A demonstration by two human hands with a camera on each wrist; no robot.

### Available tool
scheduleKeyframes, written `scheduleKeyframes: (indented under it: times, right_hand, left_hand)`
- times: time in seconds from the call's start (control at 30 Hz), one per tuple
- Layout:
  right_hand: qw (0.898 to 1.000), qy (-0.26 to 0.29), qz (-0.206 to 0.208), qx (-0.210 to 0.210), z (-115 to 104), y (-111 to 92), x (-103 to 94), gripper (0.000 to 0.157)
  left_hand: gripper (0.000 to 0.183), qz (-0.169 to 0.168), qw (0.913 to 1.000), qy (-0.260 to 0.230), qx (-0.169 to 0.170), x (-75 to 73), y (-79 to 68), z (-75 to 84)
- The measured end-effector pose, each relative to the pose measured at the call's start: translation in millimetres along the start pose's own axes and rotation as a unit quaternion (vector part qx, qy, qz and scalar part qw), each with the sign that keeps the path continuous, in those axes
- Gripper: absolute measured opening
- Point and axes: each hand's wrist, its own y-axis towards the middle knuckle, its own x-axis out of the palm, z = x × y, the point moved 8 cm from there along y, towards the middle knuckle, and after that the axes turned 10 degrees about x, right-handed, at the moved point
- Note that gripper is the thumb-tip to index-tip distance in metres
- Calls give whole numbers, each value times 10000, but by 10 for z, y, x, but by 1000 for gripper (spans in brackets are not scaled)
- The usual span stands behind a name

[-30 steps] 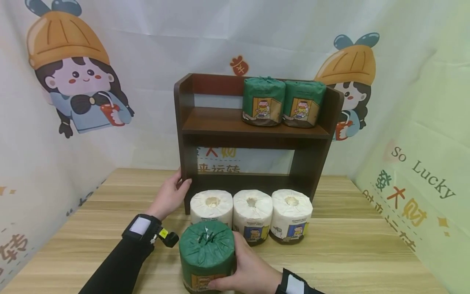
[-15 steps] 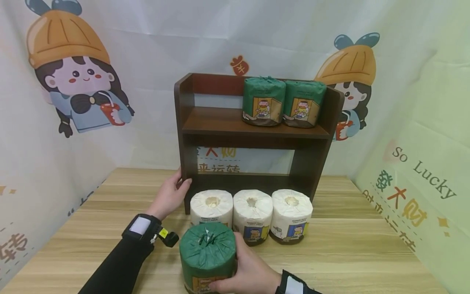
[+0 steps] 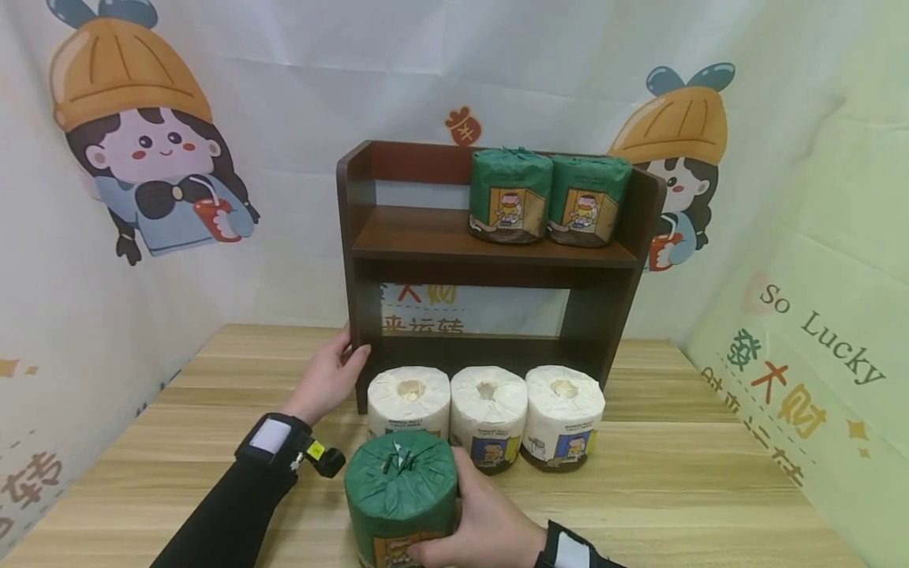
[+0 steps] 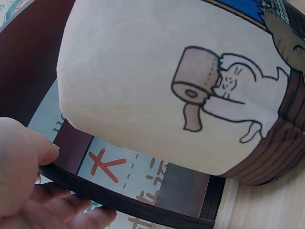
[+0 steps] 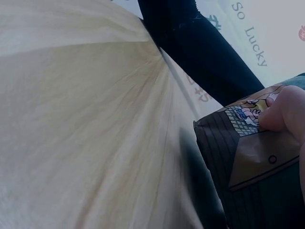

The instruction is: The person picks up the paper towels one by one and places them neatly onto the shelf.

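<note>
Since a second ago I see almost no change: my right hand still wraps the green roll, which has crept slightly left at the counter's near edge. My left hand stays curled on the shelf's left upright. Open counter lies right; three white rolls crowd just behind.

Two rolls stood on the shelf's upper board (right side). Three rolls lined the table before it, another roll nearer still.
</note>
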Motion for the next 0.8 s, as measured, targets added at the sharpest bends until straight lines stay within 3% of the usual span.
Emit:
scheduleKeyframes:
  times: [0.33,0.6,0.8]
  right_hand:
    - [9997,-140,17,-179,-223,-43,-68,91]
    - [9967,-626,425,-280,-354,-68,-206,95]
    - [9978,-526,340,-226,-435,-86,-221,97]
  left_hand:
    - [48,46,9999,30,109,-9,17,18]
    - [49,26,9999,3,117,-7,23,16]
    - [50,70,9999,1,114,-1,20,13]
